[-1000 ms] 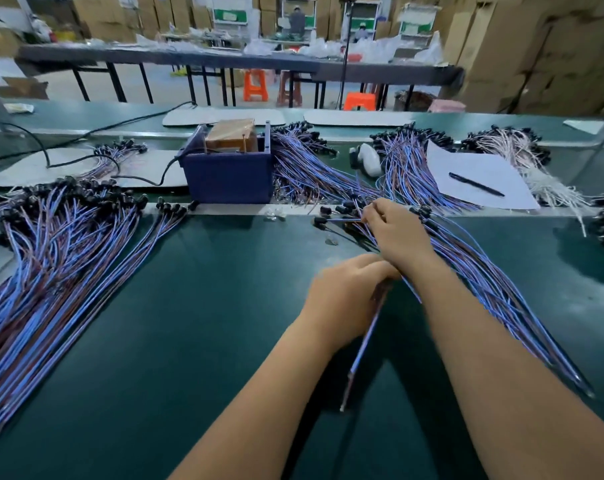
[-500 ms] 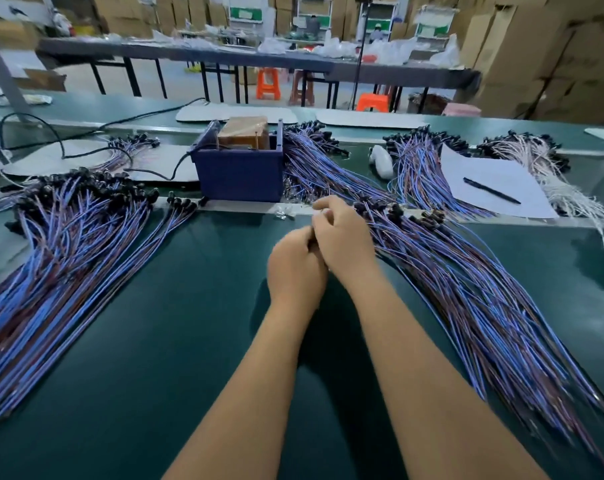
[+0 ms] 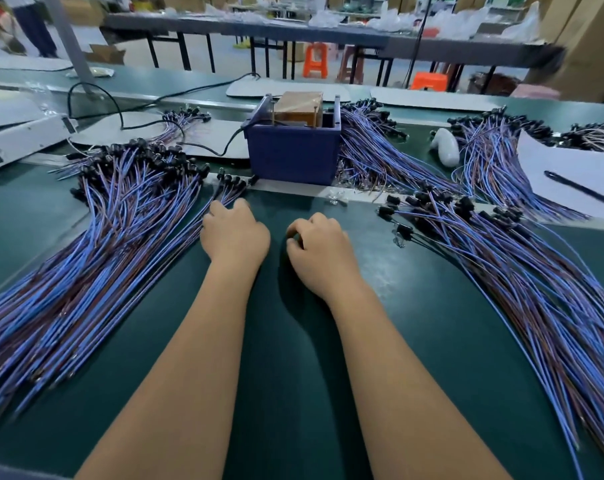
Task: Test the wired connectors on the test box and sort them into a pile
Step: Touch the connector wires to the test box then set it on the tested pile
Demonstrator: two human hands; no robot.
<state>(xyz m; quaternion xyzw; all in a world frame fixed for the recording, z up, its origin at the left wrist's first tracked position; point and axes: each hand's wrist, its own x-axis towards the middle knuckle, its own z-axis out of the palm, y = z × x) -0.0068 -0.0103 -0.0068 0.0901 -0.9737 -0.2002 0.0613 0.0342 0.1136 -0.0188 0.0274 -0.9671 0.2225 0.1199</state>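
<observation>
Left hand (image 3: 236,233) sat curled at the left pile (image 3: 96,244), at nine o'clock; whether it grasped wires, I couldn't tell. Right hand (image 3: 319,251) was clenched, holding nothing visible. Test box (image 3: 293,150) stood at twelve o'clock, unsorted wires (image 3: 536,289) at three.

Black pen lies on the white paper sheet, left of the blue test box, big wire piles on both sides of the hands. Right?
One error: in the head view the black pen lies on the white paper sheet to the right of the blue test box, not left. The piles of blue and brown wires do flank both hands.
</observation>
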